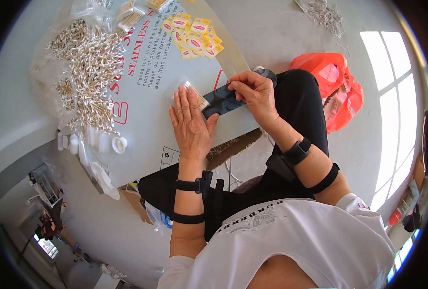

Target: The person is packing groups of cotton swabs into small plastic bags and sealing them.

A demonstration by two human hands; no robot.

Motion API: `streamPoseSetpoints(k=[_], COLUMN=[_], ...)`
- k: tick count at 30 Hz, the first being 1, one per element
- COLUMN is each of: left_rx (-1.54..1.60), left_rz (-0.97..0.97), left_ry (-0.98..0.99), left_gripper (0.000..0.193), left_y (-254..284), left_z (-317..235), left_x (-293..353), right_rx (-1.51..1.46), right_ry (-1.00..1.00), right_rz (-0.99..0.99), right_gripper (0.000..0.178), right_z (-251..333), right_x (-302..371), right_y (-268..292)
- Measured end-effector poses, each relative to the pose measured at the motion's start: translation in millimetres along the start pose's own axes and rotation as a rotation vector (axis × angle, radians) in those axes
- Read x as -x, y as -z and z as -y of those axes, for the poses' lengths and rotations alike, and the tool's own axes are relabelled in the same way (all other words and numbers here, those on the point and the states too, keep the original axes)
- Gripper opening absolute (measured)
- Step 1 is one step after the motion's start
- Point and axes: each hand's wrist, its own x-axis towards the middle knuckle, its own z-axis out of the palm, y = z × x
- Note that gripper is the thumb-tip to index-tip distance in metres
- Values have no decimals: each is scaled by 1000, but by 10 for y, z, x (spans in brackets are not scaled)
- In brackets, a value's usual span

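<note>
My left hand [191,118] lies flat on the table, fingers stretched out. Beside its fingers, partly covered by them, is a small bundle of cotton swabs [201,99], seemingly in a clear bag. Under and beyond the bundle runs a dark, glossy strip [225,102] along the near table edge. Above that strip, my right hand [257,96] has thumb and forefinger pinched together; what they hold, if anything, is too small to make out. Farther off lies a loose spread of yellow and white printed cards [197,39].
A big heap of loose cotton swabs [91,72] covers the table's left side, with clear plastic bags around it. Small white containers [119,144] stand at the left edge. A red plastic bag [327,77] sits beyond my right knee. Whitish scraps [322,17] lie at the far right.
</note>
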Motion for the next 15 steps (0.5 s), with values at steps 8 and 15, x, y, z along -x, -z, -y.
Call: streamPoseSetpoints(k=[8,15], left_rx=[206,181], left_rz=[-78,-125], left_ry=[33,-3], left_gripper=[97,108], left_y=[152,92], left_z=[19,42], left_x=[-8,-215], right_rx=[6,-187], right_ry=[-63,-182], right_rz=[17,-30], right_gripper=[10,9], right_z=[26,130], right_x=[-16,-79], right_y=[86,124])
